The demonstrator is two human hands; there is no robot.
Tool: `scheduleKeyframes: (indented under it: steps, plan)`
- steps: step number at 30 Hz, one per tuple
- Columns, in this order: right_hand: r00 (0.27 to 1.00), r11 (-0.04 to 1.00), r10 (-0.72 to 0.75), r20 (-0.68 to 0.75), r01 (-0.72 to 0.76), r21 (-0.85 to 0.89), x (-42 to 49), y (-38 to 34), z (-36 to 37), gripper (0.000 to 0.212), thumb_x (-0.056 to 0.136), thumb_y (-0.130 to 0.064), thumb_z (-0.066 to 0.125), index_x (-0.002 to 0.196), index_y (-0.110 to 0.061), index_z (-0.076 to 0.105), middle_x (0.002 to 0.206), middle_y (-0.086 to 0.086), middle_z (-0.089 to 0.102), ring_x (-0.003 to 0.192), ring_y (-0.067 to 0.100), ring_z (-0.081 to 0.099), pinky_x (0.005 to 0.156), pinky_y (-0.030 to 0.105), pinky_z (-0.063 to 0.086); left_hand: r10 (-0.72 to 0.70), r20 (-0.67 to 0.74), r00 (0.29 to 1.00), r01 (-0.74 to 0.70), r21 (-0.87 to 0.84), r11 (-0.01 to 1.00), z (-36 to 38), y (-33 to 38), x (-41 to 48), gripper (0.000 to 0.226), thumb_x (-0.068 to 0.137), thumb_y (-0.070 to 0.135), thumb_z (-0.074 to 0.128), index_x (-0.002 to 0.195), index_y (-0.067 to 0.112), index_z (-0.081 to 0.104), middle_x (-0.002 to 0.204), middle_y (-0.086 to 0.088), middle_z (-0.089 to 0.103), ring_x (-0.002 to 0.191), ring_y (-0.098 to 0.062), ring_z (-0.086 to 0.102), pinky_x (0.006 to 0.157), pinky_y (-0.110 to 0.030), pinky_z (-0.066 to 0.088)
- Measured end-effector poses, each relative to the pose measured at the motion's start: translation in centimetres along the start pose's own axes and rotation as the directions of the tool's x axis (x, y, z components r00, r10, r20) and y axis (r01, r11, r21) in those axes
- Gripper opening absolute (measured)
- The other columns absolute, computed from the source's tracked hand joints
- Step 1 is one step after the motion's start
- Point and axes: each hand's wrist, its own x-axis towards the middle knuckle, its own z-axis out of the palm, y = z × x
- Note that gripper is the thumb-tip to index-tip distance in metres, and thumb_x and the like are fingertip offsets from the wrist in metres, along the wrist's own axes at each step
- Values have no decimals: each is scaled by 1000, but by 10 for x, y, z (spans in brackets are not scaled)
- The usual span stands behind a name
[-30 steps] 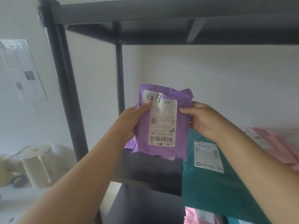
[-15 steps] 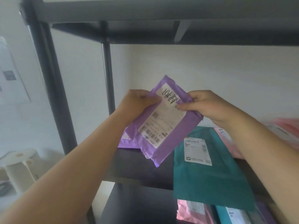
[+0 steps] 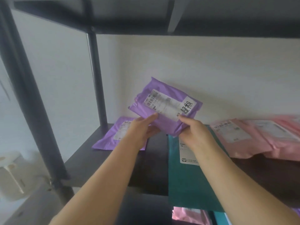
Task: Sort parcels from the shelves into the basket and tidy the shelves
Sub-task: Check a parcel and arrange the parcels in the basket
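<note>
A purple parcel (image 3: 164,108) with a white shipping label and handwritten characters is held above the dark shelf (image 3: 84,163), its label facing up. My left hand (image 3: 142,129) grips its near left edge and my right hand (image 3: 193,130) grips its near right corner. A second purple parcel (image 3: 116,133) lies flat on the shelf just behind my left hand. A teal parcel (image 3: 183,184) lies under my right forearm and overhangs the shelf's front edge. Pink parcels (image 3: 253,137) lie on the shelf to the right. No basket is in view.
Black shelf posts (image 3: 97,78) stand at the left, and an upper shelf board (image 3: 162,15) runs overhead. More pink and teal parcels (image 3: 190,215) show on the shelf below. A white stool (image 3: 11,172) stands on the floor at the left.
The held purple parcel has turned from upright to nearly flat, with its barcode end now at the far left, and has moved back over the shelf. My view has shifted left and down.
</note>
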Motion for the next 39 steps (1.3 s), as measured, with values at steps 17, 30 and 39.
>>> scheduleKeyframes:
  steps: [17, 30, 39]
  plan:
    - [973, 671, -229, -25, 140, -728, 5, -1, -19, 32, 92, -45, 64, 106, -17, 67, 87, 1, 78, 78, 16, 76, 62, 27, 55, 94, 62, 994, -92, -35, 995, -24, 7, 10, 23, 98, 23, 55, 119, 18, 64, 112, -5, 73, 104, -25, 69, 88, -40, 57]
    - [982, 820, -182, 41, 175, -544, 4, 1, -17, 20, 92, -13, 66, 112, -9, 67, 102, 11, 76, 91, 33, 75, 80, 46, 59, 76, 53, 996, -82, 117, 990, -25, 6, 5, 29, 85, 28, 72, 108, 10, 71, 105, -10, 75, 101, -31, 70, 94, -49, 53]
    - [953, 883, -264, -145, 179, -434, -2, -5, -14, 49, 79, -50, 76, 105, -9, 70, 100, 7, 77, 102, 28, 72, 94, 45, 54, -55, 151, 987, 27, 181, 983, -22, 8, -5, 32, 75, 23, 78, 102, 7, 72, 102, -14, 75, 94, -33, 72, 85, -45, 57]
